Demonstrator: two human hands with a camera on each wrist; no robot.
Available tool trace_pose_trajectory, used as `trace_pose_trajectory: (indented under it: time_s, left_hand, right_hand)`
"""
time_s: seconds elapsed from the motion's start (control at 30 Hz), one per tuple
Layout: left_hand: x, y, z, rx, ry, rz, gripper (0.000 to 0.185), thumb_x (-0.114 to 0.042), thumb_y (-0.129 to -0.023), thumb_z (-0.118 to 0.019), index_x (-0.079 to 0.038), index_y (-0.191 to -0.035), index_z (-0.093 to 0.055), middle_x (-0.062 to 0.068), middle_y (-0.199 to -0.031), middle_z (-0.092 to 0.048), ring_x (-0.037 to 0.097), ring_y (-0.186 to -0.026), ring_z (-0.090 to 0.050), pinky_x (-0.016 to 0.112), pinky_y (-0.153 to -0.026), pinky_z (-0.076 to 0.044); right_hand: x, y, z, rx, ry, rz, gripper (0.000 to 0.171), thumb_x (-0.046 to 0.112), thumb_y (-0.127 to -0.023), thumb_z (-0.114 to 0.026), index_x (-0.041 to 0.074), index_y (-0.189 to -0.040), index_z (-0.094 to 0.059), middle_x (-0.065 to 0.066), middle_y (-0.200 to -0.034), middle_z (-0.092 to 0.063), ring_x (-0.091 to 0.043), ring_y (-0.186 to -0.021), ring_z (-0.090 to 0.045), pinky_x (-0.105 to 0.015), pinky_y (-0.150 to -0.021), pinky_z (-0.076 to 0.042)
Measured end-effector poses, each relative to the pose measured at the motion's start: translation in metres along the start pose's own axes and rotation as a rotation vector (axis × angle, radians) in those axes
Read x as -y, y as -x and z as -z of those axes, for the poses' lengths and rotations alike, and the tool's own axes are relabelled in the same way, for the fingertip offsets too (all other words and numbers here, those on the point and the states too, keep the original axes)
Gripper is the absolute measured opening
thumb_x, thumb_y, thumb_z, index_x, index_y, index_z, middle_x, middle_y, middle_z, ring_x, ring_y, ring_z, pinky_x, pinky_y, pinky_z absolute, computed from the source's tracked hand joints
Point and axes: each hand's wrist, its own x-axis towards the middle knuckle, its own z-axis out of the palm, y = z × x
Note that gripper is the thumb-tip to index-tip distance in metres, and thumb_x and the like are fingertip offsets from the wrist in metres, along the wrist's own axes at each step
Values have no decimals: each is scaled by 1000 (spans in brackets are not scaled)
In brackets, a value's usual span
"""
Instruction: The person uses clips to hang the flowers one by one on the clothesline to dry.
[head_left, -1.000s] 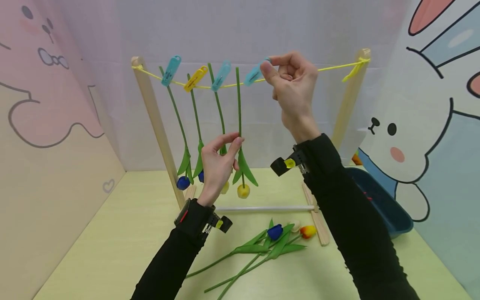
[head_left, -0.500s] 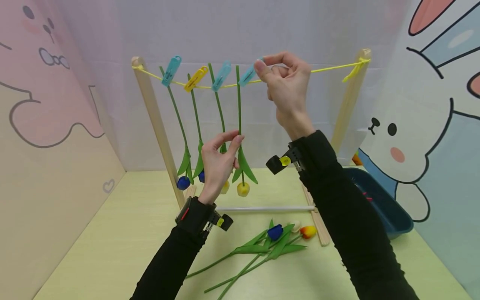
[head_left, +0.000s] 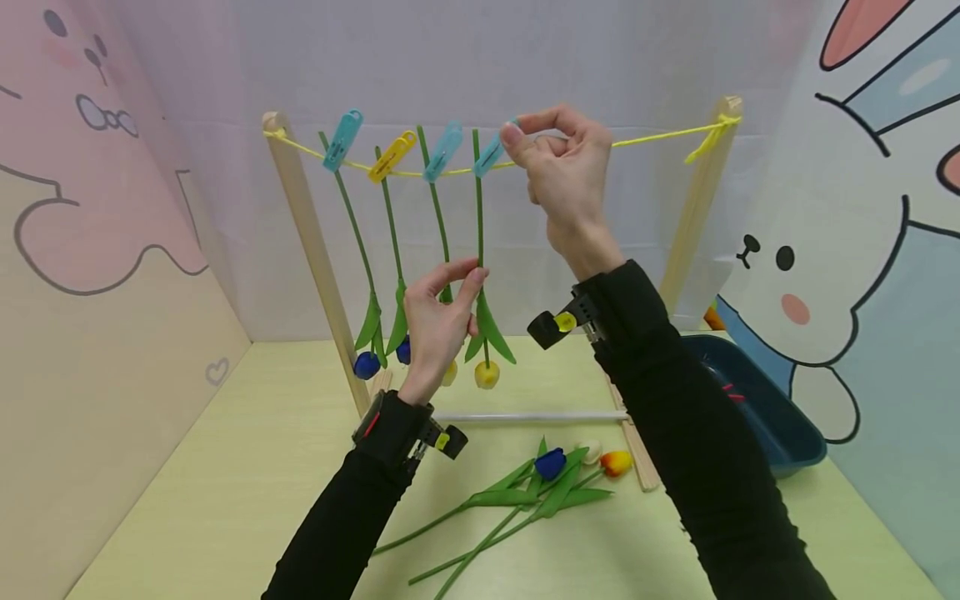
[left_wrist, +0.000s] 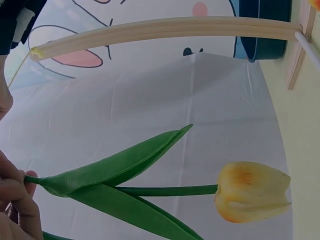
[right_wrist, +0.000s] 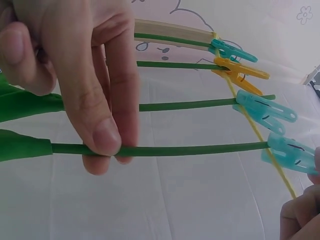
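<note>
Nearest me, spare tulips (head_left: 517, 500) lie on the table (head_left: 225, 483) toward its front edge, just short of the rack's base rail (head_left: 525, 416). Above them my left hand (head_left: 438, 321) pinches the stem (head_left: 478, 217) of the yellow tulip (head_left: 487, 377) between thumb and fingertips (right_wrist: 102, 135), holding it upright with the bloom hanging down. Farther up, my right hand (head_left: 558, 167) has its thumb and forefinger squeezed on the blue clip (head_left: 491, 155), which sits on the yellow string (head_left: 660, 133) at the stem's top, right of three pegged tulips. I judge that doing this well means keeping the stem steady and vertical against the string, seating the clip's mouth over both stem and string, then easing the squeeze before the lower hand lets go. A blue bin (head_left: 772, 417) sits at the table's right edge.
</note>
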Motion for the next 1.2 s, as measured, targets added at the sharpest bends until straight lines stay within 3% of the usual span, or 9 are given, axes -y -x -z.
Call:
trace_pose_trajectory:
  time_s: [0.3,0.63,0.73,0.8,0.9,1.0,1.13,1.2]
  left_hand:
    - [-1,-1,0,5,-2,19,31,-40,-99,-64,-34,-129,-66,-10,-120,-73,17,-40,-47,35,-43,-44]
    - [20,-4,1,4,-11,24,33,-40,-99,-64,-35,-131,-65,-11,-121,-72,27,-42,-47,36,-43,-43]
    - [22,-5,1,4,-21,4,33,-38,-99,-64,-34,-132,-65,-12,-122,-71,22,-41,-48,34,-43,-43]
    - [15,-4,2,6,-12,-4,32,-34,-100,-64,-29,-131,-66,-8,-122,-71,18,-41,-48,31,-43,-42]
    - [-39,1,5,17,30,40,29,-20,-100,-65,-13,-128,-68,4,-120,-72,17,-43,-50,28,-47,-44]
    - [-46,6,8,19,61,24,30,-15,-100,-64,-9,-130,-67,8,-126,-69,15,-43,-49,27,-47,-42]
    - [-21,19,12,28,52,-85,34,-20,-102,-62,-15,-135,-64,4,-133,-66,8,-40,-49,23,-41,-37]
    - [-49,33,16,49,23,-77,31,-15,-101,-62,-9,-131,-66,10,-125,-71,11,-38,-52,24,-38,-39]
  right_hand:
    - [-4,2,-2,13,9,-13,7,2,-91,-71,5,-86,-67,4,-43,-35,-11,-38,-22,-24,-42,-19]
    - [-6,3,-1,35,74,-15,5,8,-94,-70,5,-93,-66,5,-41,-38,-11,-37,-22,-24,-41,-19]
    - [-6,3,0,41,90,-17,9,9,-94,-70,3,-98,-66,6,-41,-38,-11,-36,-21,-24,-41,-19]
    - [-7,3,1,46,93,-20,12,10,-95,-69,1,-102,-66,6,-41,-37,-11,-36,-20,-24,-41,-18]
    - [-7,4,2,61,111,-15,19,11,-95,-69,-2,-110,-67,6,-41,-36,-11,-37,-20,-24,-41,-18]
    - [-8,8,6,77,162,32,29,12,-95,-69,-2,-120,-66,8,-41,-35,-12,-37,-21,-25,-41,-19]
    - [-11,22,19,84,262,176,41,9,-94,-70,-2,-132,-61,12,-44,-32,-11,-39,-21,-27,-43,-18]
    - [-14,34,29,94,292,241,42,6,-94,-70,-3,-133,-59,13,-47,-28,-9,-40,-20,-27,-44,-16]
